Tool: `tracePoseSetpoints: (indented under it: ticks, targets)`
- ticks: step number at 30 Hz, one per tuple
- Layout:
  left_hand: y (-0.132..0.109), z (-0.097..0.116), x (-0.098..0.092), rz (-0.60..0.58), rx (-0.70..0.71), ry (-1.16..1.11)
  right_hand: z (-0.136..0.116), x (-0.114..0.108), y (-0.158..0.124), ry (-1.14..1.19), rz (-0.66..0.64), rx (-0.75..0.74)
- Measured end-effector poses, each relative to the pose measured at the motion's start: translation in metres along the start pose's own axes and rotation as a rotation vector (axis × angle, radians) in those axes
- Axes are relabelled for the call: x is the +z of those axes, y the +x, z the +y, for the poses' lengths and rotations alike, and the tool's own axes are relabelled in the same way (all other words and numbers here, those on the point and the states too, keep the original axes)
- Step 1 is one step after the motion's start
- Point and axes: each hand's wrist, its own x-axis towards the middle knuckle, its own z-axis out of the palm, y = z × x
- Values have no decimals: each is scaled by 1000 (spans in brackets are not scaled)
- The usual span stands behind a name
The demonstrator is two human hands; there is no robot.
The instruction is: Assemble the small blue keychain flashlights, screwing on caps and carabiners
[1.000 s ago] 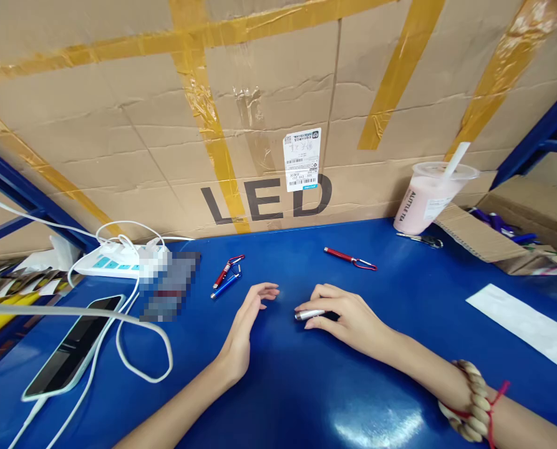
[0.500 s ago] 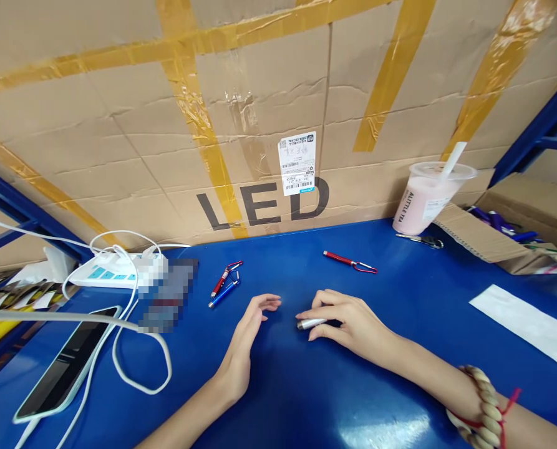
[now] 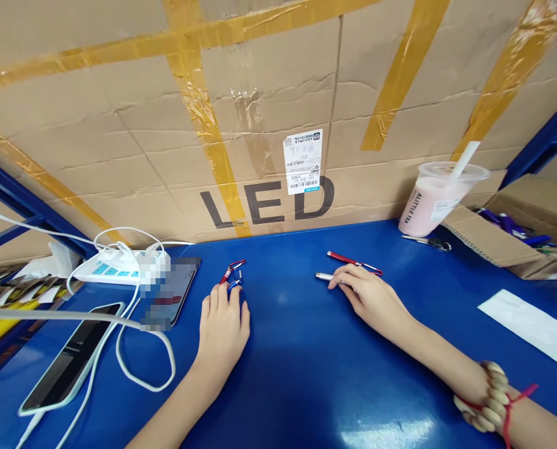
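Note:
My right hand [image 3: 365, 293] pinches a small silver penlight [image 3: 324, 276] between thumb and fingers, its tip pointing left, close above the table. Just behind it lies a red penlight [image 3: 346, 257] with a red carabiner clip, partly covered by my fingers. My left hand [image 3: 222, 324] is palm down, fingers extended and thumb apart, over a blue penlight [image 3: 234, 284]. Only the clip end of the blue one shows past my fingertips. Beside it is another red penlight [image 3: 226, 275] with a carabiner clip, its lower end hidden by my fingers.
On the blue table [image 3: 278, 374], a phone [image 3: 72, 358], a dark phone [image 3: 184, 293], white cables and a power strip [image 3: 119, 267] are at left. At right stand a pink drink cup [image 3: 435, 202], keys [image 3: 428, 242], a white paper strip [image 3: 531, 330] and an open carton [image 3: 493, 240]. A large cardboard box [image 3: 147, 149] backs the table.
My left hand has moved left and forward, turning palm down over the blue penlight. My right hand has carried the silver penlight forward and right, near the red one.

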Motion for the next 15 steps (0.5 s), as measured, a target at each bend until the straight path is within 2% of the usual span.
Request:
tracePoseSetpoints:
  ticks: [3, 7, 15]
  targets:
    - [2, -2, -5, -59, -47, 51, 10, 1, 0, -77, 44, -4]
    - [3, -2, -9, -114, -64, 4, 17, 1, 0, -156, 77, -32]
    - [-1, 0, -7, -191, 5, -282, 22, 2, 2, -252, 138, -22]
